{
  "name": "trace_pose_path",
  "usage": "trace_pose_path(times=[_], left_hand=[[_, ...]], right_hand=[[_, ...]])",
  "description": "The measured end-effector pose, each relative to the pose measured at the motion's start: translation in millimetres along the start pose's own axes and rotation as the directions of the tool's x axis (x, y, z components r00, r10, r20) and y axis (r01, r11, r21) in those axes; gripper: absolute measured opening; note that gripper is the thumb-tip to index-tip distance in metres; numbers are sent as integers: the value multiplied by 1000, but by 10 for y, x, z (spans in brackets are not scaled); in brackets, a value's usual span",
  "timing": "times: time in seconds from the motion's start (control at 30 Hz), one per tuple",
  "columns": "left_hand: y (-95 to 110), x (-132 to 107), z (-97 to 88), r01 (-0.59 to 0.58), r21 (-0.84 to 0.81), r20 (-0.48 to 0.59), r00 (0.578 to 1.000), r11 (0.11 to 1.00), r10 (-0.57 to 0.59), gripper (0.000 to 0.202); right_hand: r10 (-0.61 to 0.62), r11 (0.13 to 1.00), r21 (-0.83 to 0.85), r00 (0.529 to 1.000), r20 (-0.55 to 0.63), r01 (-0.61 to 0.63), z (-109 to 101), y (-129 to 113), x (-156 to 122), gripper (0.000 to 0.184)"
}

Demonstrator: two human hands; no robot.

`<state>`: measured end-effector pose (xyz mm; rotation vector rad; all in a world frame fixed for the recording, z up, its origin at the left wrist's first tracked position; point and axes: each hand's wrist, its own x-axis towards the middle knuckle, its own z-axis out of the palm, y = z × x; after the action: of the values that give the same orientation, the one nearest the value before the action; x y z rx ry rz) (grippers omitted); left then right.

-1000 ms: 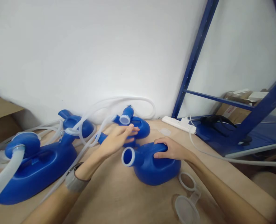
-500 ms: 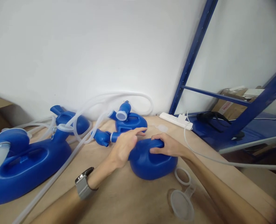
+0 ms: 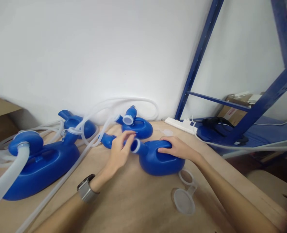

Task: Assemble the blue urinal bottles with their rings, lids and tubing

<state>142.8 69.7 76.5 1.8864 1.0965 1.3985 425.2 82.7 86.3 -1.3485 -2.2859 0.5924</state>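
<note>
The right hand (image 3: 178, 148) grips the blue bottle (image 3: 161, 165) by the handle on its top, fingers bent around it; the bottle stands on the wooden table (image 3: 133, 204) in front of the person, its neck turned to the left and its white-rimmed mouth (image 3: 138, 146) uncapped; the left hand (image 3: 119, 155) is just beside that mouth, fingers bent, thumb and forefinger extended towards the rim, though whether they touch it or pinch anything cannot be told; a grey-strapped watch (image 3: 86, 191) sits on the left wrist; beyond the left hand, and partly hidden by it, lies a blue spout piece (image 3: 106, 140); nearer the person, below the bottle's right end, a translucent cap (image 3: 184, 202) lies flat on the table, joined by a strap to a ring (image 3: 186, 171); behind the held bottle, close to the wall, stands another blue bottle (image 3: 145, 129) with a rounded blue fitting (image 3: 131, 112) above it; at the left a longer blue bottle (image 3: 43, 176) lies among loops of pale tubing (image 3: 9, 184), near a cardboard box (image 3: 0, 110); a white power strip (image 3: 177, 124) lies at the back edge of the table, next to a blue metal rack (image 3: 199, 58) that bears a black object (image 3: 215, 123) and a second box (image 3: 233, 112).
</note>
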Motion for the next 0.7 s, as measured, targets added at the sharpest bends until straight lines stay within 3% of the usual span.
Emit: trace_pose_path(times=[0.07,0.13,0.17,0.23,0.3,0.4,0.47,0.53,0.6,0.7], left_hand=[[-17,-180,-77,-112,160,-41,992,981,120,24],[-7,-392,-115,-286,284,80,958,915,274,21],[17,-495,-107,-373,308,211,924,875,320,21],[108,-669,-17,-495,294,511,804,817,304,19],[236,-782,166,-536,271,675,698,799,239,17],[399,-849,541,-602,196,753,598,774,274,25],[436,-860,780,-694,135,788,508,707,348,36],[415,-863,953,-760,118,812,445,640,378,35],[366,-862,1028,-781,122,831,418,612,367,29],[294,-846,945,-738,135,856,423,661,297,29]], right_hand=[[15,998,-59,998,-66,-19,-51,98,-68,48],[13,995,-91,991,-135,-26,-82,202,-135,56],[4,995,-99,988,-155,-20,-85,250,-162,59],[-27,994,-105,986,-163,10,-58,329,-199,60],[-56,994,-100,980,-189,38,5,390,-217,54],[-83,994,-87,950,-302,60,117,453,-229,48],[-91,995,-71,931,-354,70,165,474,-239,45],[-87,996,-47,925,-369,75,182,474,-254,43],[-77,997,-26,923,-377,73,180,459,-272,42],[-68,998,-14,921,-384,67,173,433,-298,41]])
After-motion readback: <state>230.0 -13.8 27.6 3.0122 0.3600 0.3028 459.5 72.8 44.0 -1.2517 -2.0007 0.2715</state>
